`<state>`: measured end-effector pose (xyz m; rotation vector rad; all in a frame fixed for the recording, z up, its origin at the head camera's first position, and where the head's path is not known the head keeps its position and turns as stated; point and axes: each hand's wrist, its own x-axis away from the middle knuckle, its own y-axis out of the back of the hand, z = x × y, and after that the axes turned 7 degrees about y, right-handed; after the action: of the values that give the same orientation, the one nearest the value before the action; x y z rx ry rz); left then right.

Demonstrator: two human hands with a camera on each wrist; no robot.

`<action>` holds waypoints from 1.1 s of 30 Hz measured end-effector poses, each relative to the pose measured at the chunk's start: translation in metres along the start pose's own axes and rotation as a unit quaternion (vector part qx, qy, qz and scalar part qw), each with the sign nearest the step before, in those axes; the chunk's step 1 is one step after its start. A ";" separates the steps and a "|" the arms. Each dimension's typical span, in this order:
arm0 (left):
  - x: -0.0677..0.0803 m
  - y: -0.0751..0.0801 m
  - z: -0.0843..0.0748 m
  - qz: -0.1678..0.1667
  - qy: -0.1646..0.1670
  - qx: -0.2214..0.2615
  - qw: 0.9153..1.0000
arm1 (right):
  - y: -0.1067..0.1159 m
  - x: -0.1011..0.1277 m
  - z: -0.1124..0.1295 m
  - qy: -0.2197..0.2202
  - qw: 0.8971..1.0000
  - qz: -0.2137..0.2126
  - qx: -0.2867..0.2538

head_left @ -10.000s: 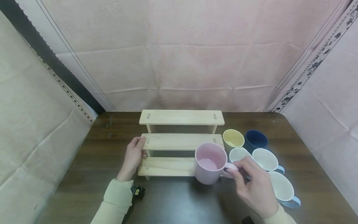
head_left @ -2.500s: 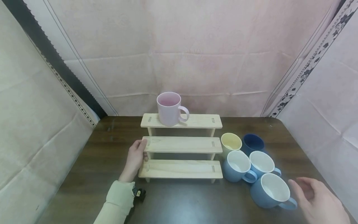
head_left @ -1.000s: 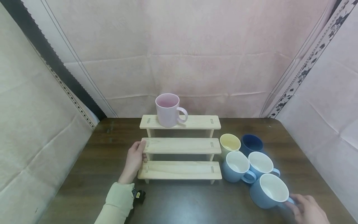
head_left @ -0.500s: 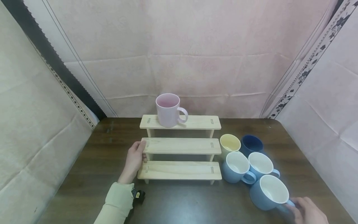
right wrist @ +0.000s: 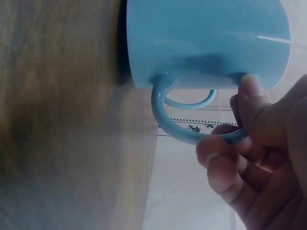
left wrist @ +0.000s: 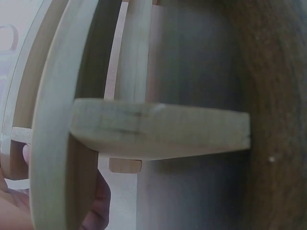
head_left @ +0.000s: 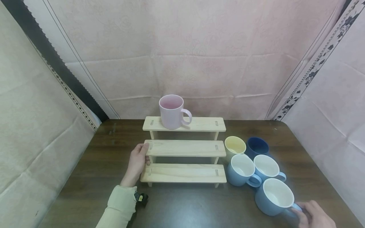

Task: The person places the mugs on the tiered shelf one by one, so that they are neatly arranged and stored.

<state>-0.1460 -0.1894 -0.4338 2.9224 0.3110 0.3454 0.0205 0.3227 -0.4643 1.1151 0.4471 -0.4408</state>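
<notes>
My right hand [head_left: 315,216] pinches the handle of the nearest light blue mug [head_left: 268,204] at the lower right. In the right wrist view, the thumb lies at the top of the handle [right wrist: 168,122] and the fingers curl round it. The mug stands upright, white inside. My left hand [head_left: 137,163] grips the left end of the middle board of a three-step wooden shelf [head_left: 185,148]. Fingers [left wrist: 100,206] show behind a board in the left wrist view. On the top step, left of its middle, sits a pink mug [head_left: 171,117], handle to the right.
Two more light blue mugs [head_left: 238,175] stand close behind the held one. Behind them are a yellow cup [head_left: 234,146] and a dark blue cup [head_left: 256,148]. Pale cloth [head_left: 196,63] hangs around the dark wooden table [head_left: 176,209] at the back and sides.
The pink mug went from my right hand onto the top step. My right hand then came to the nearest blue mug and took its handle; that mug shifted slightly nearer. The left hand kept its place.
</notes>
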 end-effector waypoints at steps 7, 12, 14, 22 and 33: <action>0.001 0.001 0.001 -0.003 0.003 0.007 1.000 | 0.006 -0.001 0.001 0.003 1.000 -0.017 -0.017; 0.001 0.001 0.002 -0.001 0.002 0.011 1.000 | 0.014 -0.004 0.005 0.006 0.999 -0.034 -0.026; 0.001 0.001 0.003 -0.001 0.004 0.010 1.000 | 0.018 -0.005 0.007 0.008 1.000 -0.023 -0.016; 0.002 0.002 0.002 0.001 0.004 0.004 1.000 | 0.035 -0.013 0.010 0.022 1.000 0.003 -0.002; 0.002 0.001 -0.002 0.003 0.004 0.014 1.000 | 0.051 -0.039 0.032 0.009 0.998 -0.056 -0.014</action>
<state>-0.1447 -0.1893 -0.4309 2.9503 0.3092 0.3559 0.0201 0.3171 -0.3932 1.0716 0.5322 -0.5202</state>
